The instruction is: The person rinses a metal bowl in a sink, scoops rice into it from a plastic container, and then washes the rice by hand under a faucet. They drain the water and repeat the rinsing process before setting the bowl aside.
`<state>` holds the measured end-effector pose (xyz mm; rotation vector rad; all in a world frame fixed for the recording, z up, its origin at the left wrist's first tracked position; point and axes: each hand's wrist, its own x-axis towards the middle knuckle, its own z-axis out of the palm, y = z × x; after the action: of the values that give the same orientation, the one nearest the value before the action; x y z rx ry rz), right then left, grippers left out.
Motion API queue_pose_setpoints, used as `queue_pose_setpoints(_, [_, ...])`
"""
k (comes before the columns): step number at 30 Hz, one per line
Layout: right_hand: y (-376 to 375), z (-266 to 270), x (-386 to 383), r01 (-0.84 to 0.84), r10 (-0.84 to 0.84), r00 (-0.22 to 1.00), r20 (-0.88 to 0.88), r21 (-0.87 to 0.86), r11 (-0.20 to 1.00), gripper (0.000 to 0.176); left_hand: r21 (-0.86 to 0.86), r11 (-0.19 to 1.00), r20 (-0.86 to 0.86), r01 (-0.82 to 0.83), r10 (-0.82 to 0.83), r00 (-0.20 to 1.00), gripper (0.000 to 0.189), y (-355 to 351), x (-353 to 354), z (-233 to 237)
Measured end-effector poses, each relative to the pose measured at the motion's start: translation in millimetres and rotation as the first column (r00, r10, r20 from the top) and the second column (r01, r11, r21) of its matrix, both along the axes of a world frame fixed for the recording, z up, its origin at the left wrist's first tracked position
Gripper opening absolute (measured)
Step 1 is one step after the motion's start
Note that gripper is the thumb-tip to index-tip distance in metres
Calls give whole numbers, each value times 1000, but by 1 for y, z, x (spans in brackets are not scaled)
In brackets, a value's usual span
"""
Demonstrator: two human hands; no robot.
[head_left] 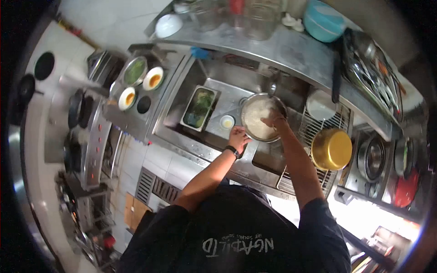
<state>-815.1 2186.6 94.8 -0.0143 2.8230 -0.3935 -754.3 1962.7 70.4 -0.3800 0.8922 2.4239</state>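
Round metal pot (245, 129), silver-grey, thin bright rim. Position: just right of centre in the frame, slightly above mid-height, within the outline of the sink (185, 77); cannot tell whether its base rests on the sink floor. Pose: upright, mouth facing the camera. Small loop handle visible at the upper left of the rim. Contents (255, 117): off-white, cloudy, uneven surface, spread across the visible interior; grains or liquid not resolved at this scale. Right part of the interior partly hidden from view.
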Motion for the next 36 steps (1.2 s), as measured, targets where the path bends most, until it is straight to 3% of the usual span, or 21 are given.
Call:
queue_pose_setpoints(1, [1, -8, 5, 217, -213, 974, 70, -42, 975, 80, 11, 1000, 9, -28, 28, 1000, 8, 3, 3, 11])
queue_pose_setpoints(3, [-21, 14, 17, 294, -287, 951, 114, -46, 955, 86, -238, 971, 81, -11, 31, 996, 7, 22, 10, 49])
queue_pose_setpoints(4, [-27, 23, 22, 385, -372, 916, 149, -68, 920, 92, -228, 974, 92, -9, 31, 995, 7, 26, 13, 49])
queue_pose_setpoints(6, [3, -47, 2, 407, -379, 906, 191, -138, 903, 91, -219, 975, 11, -30, 33, 999, 17, 23, 16, 51])
queue_pose_setpoints(8, [28, -92, -12, 297, -300, 952, 59, -409, 863, 82, -179, 984, 27, -8, 13, 1000, 17, 18, 16, 52])
queue_pose_setpoints(9, [27, -82, -13, 221, -270, 963, -17, -530, 819, 78, -185, 983, 49, 8, 1, 999, 17, 17, 16, 61])
queue_pose_setpoints(10, [26, -72, -15, 226, -275, 961, -13, -530, 817, 78, -192, 981, 74, 26, -12, 997, 17, 16, 17, 70])
queue_pose_setpoints(11, [10, -17, -15, 303, -296, 952, 76, -374, 877, 73, -194, 981, 78, 34, -19, 997, 17, 14, 18, 68])
queue_pose_setpoints(13, [-23, 25, -17, 375, -346, 924, 164, -205, 904, 69, -325, 943, 13, 68, -68, 998, 14, 10, 18, 60])
queue_pose_setpoints(16, [-32, 32, -3, -114, 116, 993, 37, -60, 992, 54, -306, 949, 20, 74, -71, 997, 13, 7, 19, 49])
queue_pose_setpoints(19, [-35, 29, -17, 162, -170, 985, -37, -160, 974, 47, -313, 943, 15, 116, -117, 993, 16, 3, 24, 69])
queue_pose_setpoints(20, [-36, 29, -24, 266, -286, 956, -70, -216, 940, 44, -239, 959, -6, 153, -159, 987, 20, -5, 22, 47])
queue_pose_setpoints(22, [-37, 29, -33, 339, -363, 931, -32, -293, 894, 40, -237, 956, 53, 172, -164, 985, 19, -16, 17, 33])
queue_pose_setpoints(26, [-37, 18, -39, 416, -446, 895, -12, -338, 844, 32, -158, 948, -150, 278, -301, 942, 29, -31, 10, 28])
queue_pose_setpoints(27, [-37, 18, -41, 443, -480, 877, -9, -371, 816, 31, -255, 932, -95, 258, -290, 952, 27, -30, 10, 34])
queue_pose_setpoints(29, [-41, 25, -47, 493, -555, 831, 31, -505, 709, 28, -354, 900, -44, 254, -287, 957, 26, -23, 12, 54])
queue_pose_setpoints(30, [-42, 28, -50, 518, -600, 793, 104, -633, 575, 27, -389, 896, -22, 213, -240, 971, 23, -21, 12, 60])
queue_pose_setpoints(32, [-43, 36, -52, 543, -554, 681, 479, -838, -58, 25, -428, 885, -3, 181, -202, 979, 23, -17, 10, 70])
queue_pose_setpoints(33, [-45, 40, -54, 545, -458, 649, 607, -791, -277, 24, -441, 883, 11, 161, -173, 985, 23, -16, 8, 72])
queue_pose_setpoints(35, [-49, 45, -42, 462, -591, 785, 187, -812, 356, 24, -472, 870, -14, 141, -167, 986, 24, -17, 3, 72])
queue_pose_setpoints(36, [-49, 47, -37, 289, -416, 881, -226, -438, 851, 24, -475, 868, -16, 145, -173, 985, 24, -16, -1, 69])
